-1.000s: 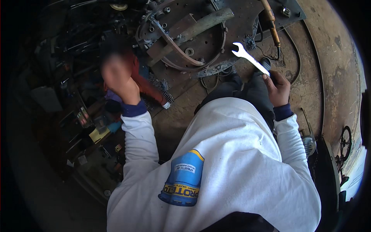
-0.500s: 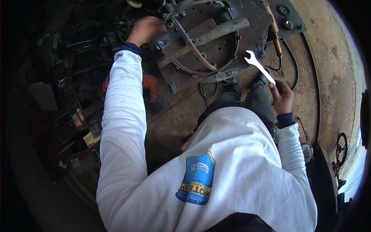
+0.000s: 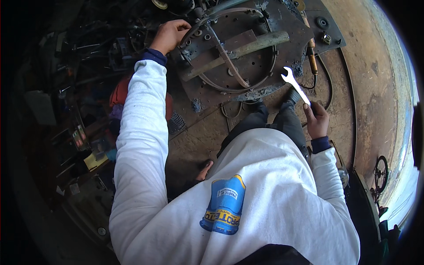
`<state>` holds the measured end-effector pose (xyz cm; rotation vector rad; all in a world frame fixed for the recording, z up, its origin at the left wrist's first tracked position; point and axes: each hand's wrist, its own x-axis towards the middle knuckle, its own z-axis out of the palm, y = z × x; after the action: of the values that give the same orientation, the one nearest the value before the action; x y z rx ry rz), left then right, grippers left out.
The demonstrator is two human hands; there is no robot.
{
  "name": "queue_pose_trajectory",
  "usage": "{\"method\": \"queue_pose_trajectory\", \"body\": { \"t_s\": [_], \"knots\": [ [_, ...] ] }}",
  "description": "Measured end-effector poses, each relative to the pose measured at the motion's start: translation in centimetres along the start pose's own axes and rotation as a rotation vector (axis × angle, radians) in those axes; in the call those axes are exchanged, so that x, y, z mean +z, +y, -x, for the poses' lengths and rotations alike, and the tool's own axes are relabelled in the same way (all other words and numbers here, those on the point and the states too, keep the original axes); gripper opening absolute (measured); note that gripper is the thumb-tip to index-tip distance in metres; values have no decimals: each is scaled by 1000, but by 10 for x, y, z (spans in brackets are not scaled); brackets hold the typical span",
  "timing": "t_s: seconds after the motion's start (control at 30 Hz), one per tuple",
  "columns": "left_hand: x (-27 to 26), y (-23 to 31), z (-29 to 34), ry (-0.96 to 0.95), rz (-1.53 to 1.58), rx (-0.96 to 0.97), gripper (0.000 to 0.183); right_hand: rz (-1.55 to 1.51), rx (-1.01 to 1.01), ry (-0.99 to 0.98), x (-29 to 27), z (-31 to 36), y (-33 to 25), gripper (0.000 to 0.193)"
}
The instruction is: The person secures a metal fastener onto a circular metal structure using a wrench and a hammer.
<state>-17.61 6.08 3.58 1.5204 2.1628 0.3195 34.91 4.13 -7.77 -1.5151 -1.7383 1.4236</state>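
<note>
At the far left edge of a dark steel worktable (image 3: 289,26), my left hand (image 3: 170,36) is closed at the rim of a round metal hoop (image 3: 270,66); its fingertips are partly hidden. The hoop lies on the tabletop with a curved flat metal strip (image 3: 226,57) across it. Beneath the strip runs a long greyish bar (image 3: 260,44), beside a flat rusty plate (image 3: 236,43). Off the table's right front corner, my right hand (image 3: 317,120) holds a silver open-ended wrench (image 3: 297,86) by its lower end, jaw pointing up and left.
A tool with a wooden handle (image 3: 312,57) and a cable hangs at the table's right side. A black disc (image 3: 323,22) lies on a side plate. Dark clutter fills the left, near a person in red clothing (image 3: 120,93). A bare foot (image 3: 205,170) shows below the table.
My left hand, blurred before, now stays at the hoop's left rim with its fingers bent. The wrench remains in my right hand. The whole view has shifted slightly.
</note>
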Motion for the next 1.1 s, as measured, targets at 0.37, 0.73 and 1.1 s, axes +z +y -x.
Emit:
{"method": "queue_pose_trajectory", "body": {
  "t_s": [0.37, 0.73, 1.1],
  "knots": [
    [8, 19, -61, -89, -263, 561, 35, 13, 20, 16, 2, 4, -11, 33],
    [-42, -20, -9, -243, -37, 113, 25, -35, 49, 17, 4, 6, -7, 28],
    [-17, -49, 9, -250, 12, 5, 22, 50, 102, -6, 1, 7, -10, 30]
  ]
}}
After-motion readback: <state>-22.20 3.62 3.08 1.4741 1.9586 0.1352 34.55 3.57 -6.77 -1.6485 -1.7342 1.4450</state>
